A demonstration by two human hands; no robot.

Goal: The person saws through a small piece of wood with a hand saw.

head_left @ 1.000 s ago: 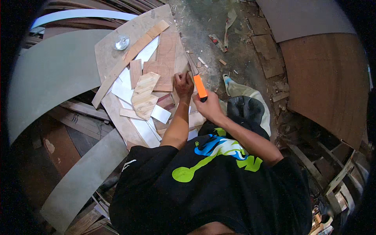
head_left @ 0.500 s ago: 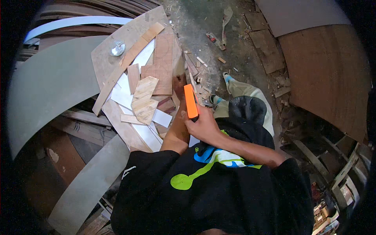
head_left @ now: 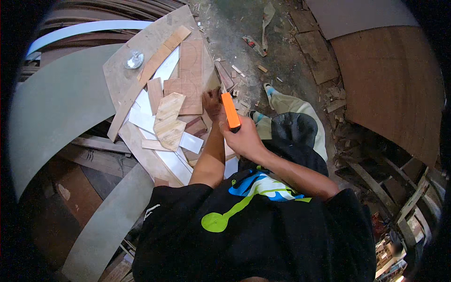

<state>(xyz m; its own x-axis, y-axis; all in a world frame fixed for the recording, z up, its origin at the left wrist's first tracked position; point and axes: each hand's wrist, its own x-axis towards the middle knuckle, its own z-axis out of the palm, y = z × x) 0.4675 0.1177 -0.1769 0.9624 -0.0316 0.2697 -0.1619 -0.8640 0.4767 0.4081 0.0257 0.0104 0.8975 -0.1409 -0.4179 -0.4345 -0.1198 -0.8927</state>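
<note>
My right hand (head_left: 242, 137) is closed around an orange, boxy hand tool (head_left: 229, 111) with a black lower end; its exact kind cannot be made out. The tool points away from me, over the right edge of the work board (head_left: 114, 61). Just left of the tool is my left hand (head_left: 213, 104), close to the board's edge. Its fingers are dark and partly hidden, so any grip does not show. Beside it lie a flat brown wooden panel (head_left: 191, 70), a light, streaky-grained wood piece (head_left: 170, 120) and a small white piece (head_left: 191, 142).
A long wooden strip (head_left: 150, 70) lies across the board, near a shiny clear item (head_left: 134, 59). Curved grey sheets (head_left: 61, 103) stand at left. Wood scraps (head_left: 238, 70) litter the floor beyond my feet. A large brown panel (head_left: 390, 89) leans at right, above wooden frames (head_left: 376, 188).
The orange tool and my right hand have shifted slightly nearer to me. My left hand now shows more beside the tool, and the board sits slightly farther left in view.
</note>
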